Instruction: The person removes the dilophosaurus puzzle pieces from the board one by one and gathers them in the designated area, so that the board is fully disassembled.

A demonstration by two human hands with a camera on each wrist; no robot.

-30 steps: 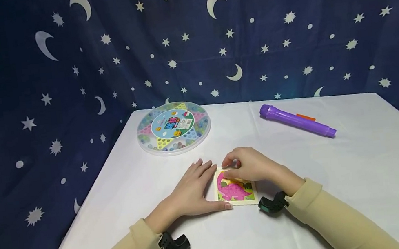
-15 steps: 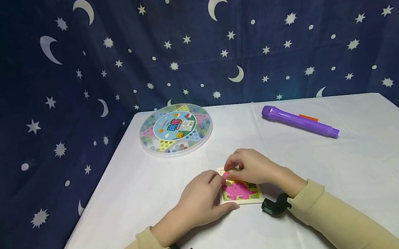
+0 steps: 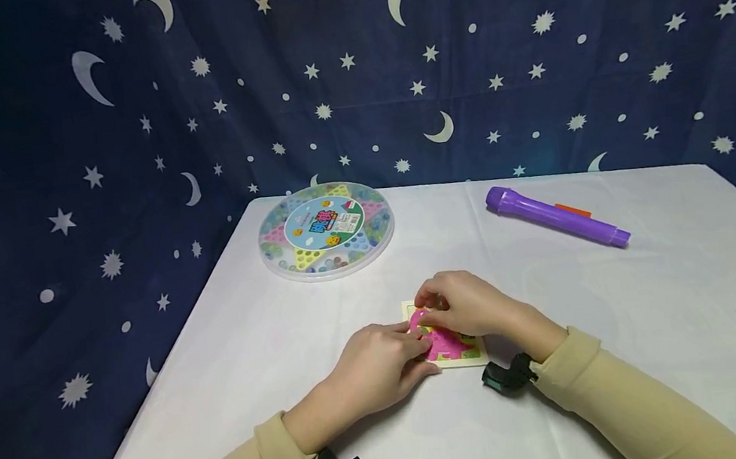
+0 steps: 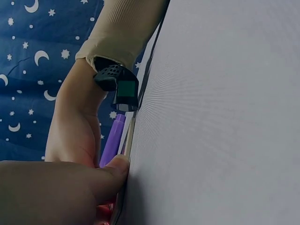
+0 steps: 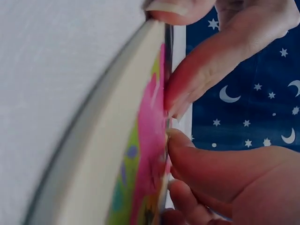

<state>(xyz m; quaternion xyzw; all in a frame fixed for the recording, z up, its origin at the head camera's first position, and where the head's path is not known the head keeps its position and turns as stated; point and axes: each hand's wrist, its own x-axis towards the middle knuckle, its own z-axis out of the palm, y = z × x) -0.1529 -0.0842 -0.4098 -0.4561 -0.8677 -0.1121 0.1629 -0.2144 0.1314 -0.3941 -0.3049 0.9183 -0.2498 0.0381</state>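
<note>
A small square jigsaw puzzle (image 3: 461, 362) with a pink dinosaur and a cream frame lies flat on the white table. My left hand (image 3: 377, 368) holds it from the left, bent fingers on the pink picture and thumb at the near edge. In the left wrist view that thumb (image 4: 117, 166) lies along the board's edge. At the puzzle's upper left, my right hand (image 3: 468, 307) pinches a puzzle piece by the dinosaur's head between thumb and index finger. Up close in the right wrist view, the right thumb (image 5: 206, 161) meets the picture (image 5: 152, 126); the piece is mostly hidden.
Behind the left hand lies a round, clear-lidded Chinese checkers set (image 3: 376, 240) with coloured marbles. A purple toy microphone (image 3: 553, 216) lies at the back right, with an orange strip (image 3: 573, 210) beside it. A dark blue star-and-moon curtain (image 3: 361, 48) hangs behind the table.
My left hand has gone from lying spread along the puzzle's left side to bending its fingers onto the picture. The puzzle has shifted slightly right in view. My right hand keeps nearly the same pose.
</note>
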